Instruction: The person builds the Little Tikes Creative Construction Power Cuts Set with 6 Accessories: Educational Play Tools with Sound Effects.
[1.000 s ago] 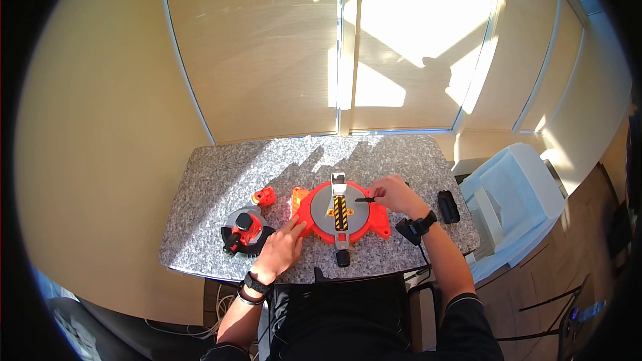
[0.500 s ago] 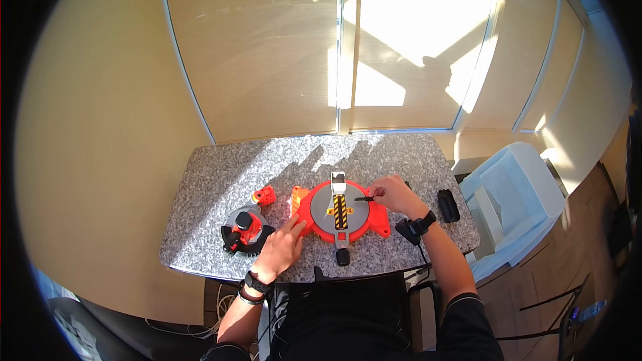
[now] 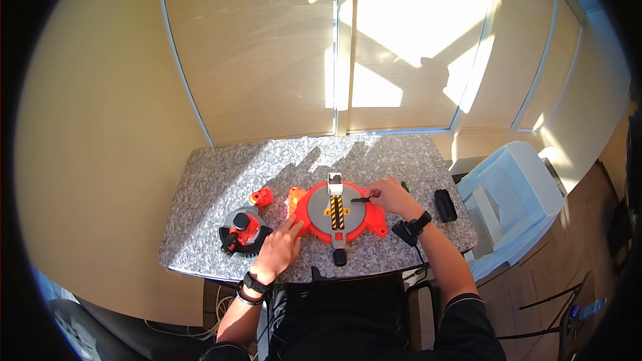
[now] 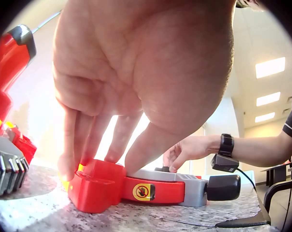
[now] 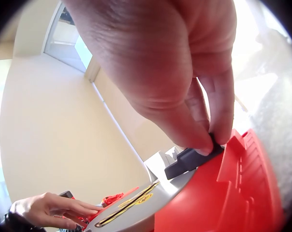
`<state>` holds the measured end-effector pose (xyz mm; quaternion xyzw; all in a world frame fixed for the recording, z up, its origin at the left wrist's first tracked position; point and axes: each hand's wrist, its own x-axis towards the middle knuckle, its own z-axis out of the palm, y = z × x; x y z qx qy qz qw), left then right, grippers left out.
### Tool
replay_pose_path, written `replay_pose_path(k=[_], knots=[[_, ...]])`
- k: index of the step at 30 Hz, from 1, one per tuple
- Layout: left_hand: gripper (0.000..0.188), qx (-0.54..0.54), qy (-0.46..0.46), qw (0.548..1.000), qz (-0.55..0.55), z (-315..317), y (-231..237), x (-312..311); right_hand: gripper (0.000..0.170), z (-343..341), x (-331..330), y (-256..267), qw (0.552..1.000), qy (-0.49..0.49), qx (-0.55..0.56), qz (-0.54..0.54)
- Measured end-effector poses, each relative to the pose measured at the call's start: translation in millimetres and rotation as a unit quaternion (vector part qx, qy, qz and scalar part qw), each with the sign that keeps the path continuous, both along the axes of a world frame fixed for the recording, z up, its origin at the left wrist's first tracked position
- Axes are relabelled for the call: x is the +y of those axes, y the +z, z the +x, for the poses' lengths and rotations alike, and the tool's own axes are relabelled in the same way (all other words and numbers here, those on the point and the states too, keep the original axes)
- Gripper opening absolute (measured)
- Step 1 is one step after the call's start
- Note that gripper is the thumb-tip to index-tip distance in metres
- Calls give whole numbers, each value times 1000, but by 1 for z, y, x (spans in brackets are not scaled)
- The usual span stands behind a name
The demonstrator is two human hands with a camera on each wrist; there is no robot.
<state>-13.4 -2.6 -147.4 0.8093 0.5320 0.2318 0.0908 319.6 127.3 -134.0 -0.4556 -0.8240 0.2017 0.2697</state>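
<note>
A red toy base (image 3: 378,219) with a grey round plate (image 3: 321,208) and a black-and-yellow striped slot lies flat on the table. My left hand (image 3: 279,251) rests its fingertips on the base's left side; in the left wrist view the fingers of the left hand (image 4: 136,72) reach down straight onto the red part (image 4: 95,191). The right hand (image 3: 393,196) pinches a small black piece (image 3: 361,199) over the plate's right edge. In the right wrist view, thumb and fingers of that hand (image 5: 170,72) grip the black piece (image 5: 184,162) low by the plate.
A grey, red and black toy saw part (image 3: 245,228) stands at the left of the granite table (image 3: 200,180), with a small red-orange piece (image 3: 261,196) behind it. A black case (image 3: 445,206) lies at the right. Beyond the table is a chair with a pale blue cover (image 3: 518,194).
The view has shifted slightly. Both hands keep nearly the same places on and over the red base, and the black piece stays pinched in the right hand.
</note>
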Motion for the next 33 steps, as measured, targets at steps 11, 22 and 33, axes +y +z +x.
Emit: replay_pose_path(k=[11,22,33], knots=[[42,28,-11,1000,4,-3,0,1,17,3,-1,-3,1000,18,6,14],[42,27,-13,1000,2,-4,1,-1,17,8,0,-2,999,27,13,-25],[42,29,-12,999,-16,-8,1,1,21,59,21,-6,992,-120,-23,-30]])
